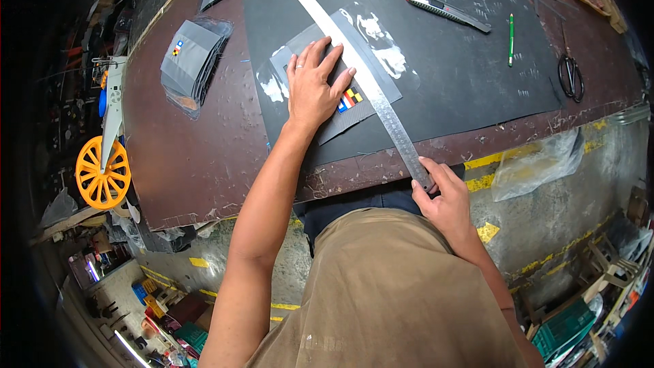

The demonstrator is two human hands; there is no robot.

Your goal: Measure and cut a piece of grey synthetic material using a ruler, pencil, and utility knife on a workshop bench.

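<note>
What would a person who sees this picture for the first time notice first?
First, the long steel ruler lying slanted across the black mat in the middle of the worn brown table, with the right hand at its near end. Beside it, the left hand presses flat on a grey fabric piece in a clear bag. Far left, beyond the table edge, a bright orange wheel stands out.

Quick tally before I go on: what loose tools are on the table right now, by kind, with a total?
Metal ruler: 1, near end held by the right hand
Utility knife: 1
Green pencil: 1
Scissors: 1
Total: 4 tools. The left hand presses flat on a grey fabric piece, not on a tool.
</note>
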